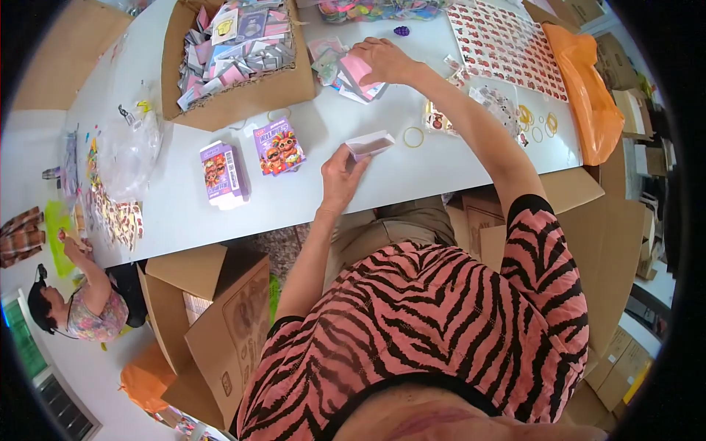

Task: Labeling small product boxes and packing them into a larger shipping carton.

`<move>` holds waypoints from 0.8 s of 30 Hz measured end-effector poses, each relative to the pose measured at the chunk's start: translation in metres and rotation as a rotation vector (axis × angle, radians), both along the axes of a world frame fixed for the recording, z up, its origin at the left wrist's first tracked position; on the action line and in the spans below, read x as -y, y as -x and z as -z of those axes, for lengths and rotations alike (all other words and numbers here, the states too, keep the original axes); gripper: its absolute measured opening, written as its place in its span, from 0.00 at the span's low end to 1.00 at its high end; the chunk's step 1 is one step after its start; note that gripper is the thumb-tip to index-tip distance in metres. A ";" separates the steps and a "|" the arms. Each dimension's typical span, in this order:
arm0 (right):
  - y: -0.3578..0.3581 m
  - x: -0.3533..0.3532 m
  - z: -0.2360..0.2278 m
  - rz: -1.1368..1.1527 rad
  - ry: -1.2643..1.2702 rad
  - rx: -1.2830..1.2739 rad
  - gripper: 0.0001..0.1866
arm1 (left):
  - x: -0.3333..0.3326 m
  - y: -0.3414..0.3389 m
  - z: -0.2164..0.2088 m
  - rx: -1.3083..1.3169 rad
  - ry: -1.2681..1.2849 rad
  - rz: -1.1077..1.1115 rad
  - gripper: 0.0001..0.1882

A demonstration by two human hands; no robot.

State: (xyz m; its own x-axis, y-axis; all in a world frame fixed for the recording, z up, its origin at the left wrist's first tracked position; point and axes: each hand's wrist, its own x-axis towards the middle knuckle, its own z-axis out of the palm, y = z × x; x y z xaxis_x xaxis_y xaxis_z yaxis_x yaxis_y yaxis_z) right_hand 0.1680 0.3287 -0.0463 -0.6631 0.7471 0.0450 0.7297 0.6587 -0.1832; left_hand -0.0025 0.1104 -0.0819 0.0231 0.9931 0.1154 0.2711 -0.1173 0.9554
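My left hand (340, 182) grips a small open carton (370, 144) near the table's front edge. The carton's pale inside shows through its open end. Farther off, my right hand (391, 63) bends over a small pile of flat packets, its fingers on a pink packet (355, 70) with grey edges. Part of that packet is hidden under the fingers. Left of my left hand lie a stack of purple printed boxes (279, 147) and a purple box (219, 173) with cartoon figures.
A cardboard box (243, 109) full of flat packets stands at the back left. Sticker sheets (507, 51), yellow rings (413, 137) and an orange bag (581, 95) lie to the right. Clear plastic bags (129, 158) lie left. Open cartons (228, 323) stand below the table; another person (92, 301) works at far left.
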 end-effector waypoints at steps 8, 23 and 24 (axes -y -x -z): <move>-0.013 0.009 -0.014 -0.004 -0.095 -0.145 0.28 | -0.002 -0.004 -0.013 -0.034 0.034 -0.030 0.12; -0.043 0.147 -0.143 -0.120 0.276 -0.712 0.04 | -0.002 -0.003 -0.006 -0.112 -0.033 0.003 0.12; -0.043 0.148 -0.137 -0.120 0.275 -0.716 0.04 | -0.002 -0.003 -0.006 -0.115 -0.034 0.004 0.12</move>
